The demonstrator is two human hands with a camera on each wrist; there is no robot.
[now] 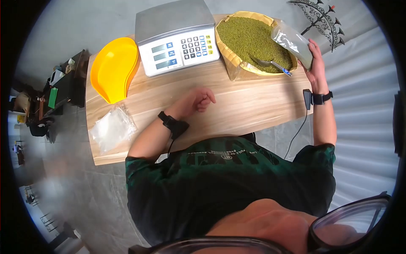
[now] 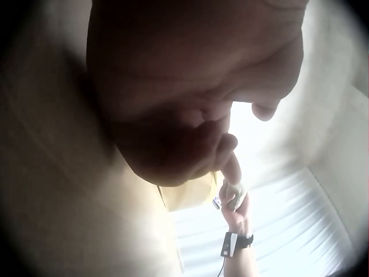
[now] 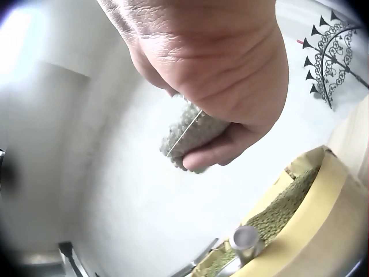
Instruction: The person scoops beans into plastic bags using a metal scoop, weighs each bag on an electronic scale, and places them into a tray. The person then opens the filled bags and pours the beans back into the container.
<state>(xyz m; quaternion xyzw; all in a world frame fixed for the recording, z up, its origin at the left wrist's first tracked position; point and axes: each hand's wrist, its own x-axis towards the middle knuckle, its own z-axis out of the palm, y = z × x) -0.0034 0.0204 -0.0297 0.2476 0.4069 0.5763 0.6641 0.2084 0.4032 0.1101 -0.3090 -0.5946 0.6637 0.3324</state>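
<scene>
On the right, my right hand [image 1: 318, 63] grips a clear plastic bag [image 1: 292, 41] beside a large paper sack [image 1: 237, 70] of small green beans [image 1: 249, 36]. In the right wrist view, green beans fill the gripped part of the bag [image 3: 190, 131], with the thumb and fingers curled round it. A metal scoop [image 1: 270, 63] lies on the beans in the sack, its handle over the near rim. My left hand [image 1: 196, 103] hovers over the front middle of the table, fingers loosely curled and holding nothing.
A white scale [image 1: 179, 51] with a grey platform stands at the back, left of the sack. Further left is a yellow scoop-shaped tray [image 1: 114, 67]. Several flat clear bags [image 1: 112, 129] lie at the table's [image 1: 241, 106] left front corner. A black ornamental stand [image 1: 321, 19] rises behind.
</scene>
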